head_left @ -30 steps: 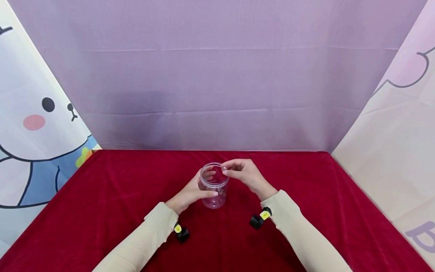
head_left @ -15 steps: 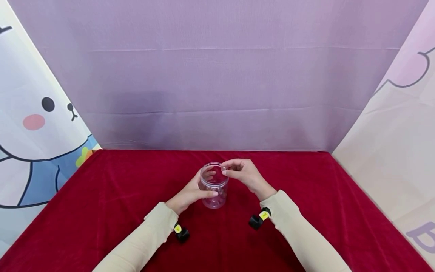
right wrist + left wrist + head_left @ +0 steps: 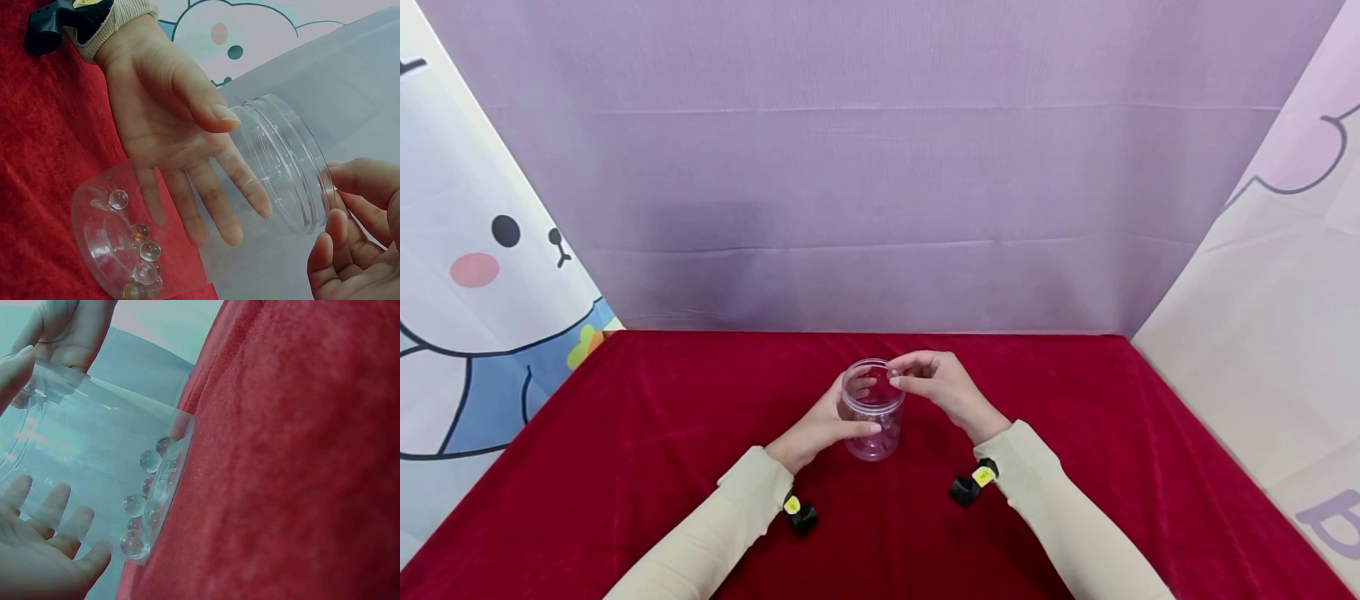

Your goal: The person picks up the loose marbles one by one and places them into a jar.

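Note:
A clear plastic jar (image 3: 871, 408) without a lid stands upright over the red cloth, base close to it. My left hand (image 3: 826, 421) grips its side, thumb in front and the other fingers behind, showing through the wall. Several glass marbles (image 3: 134, 505) lie on the jar's bottom; in the right wrist view, one marble (image 3: 140, 232) has an amber tint. At the rim's right side, my right hand (image 3: 936, 381) pinches a small clear marble (image 3: 893, 374) between thumb and fingertips, largely hidden by them. The right wrist view shows these fingertips (image 3: 335, 167) right at the rim.
Red cloth (image 3: 715, 400) covers the table. A plain lilac backdrop (image 3: 880, 183) rises behind it, with printed panels on both sides; the left panel (image 3: 482, 317) shows a cartoon animal. Each wrist wears a small black camera (image 3: 964, 490) on a strap over a cream sleeve.

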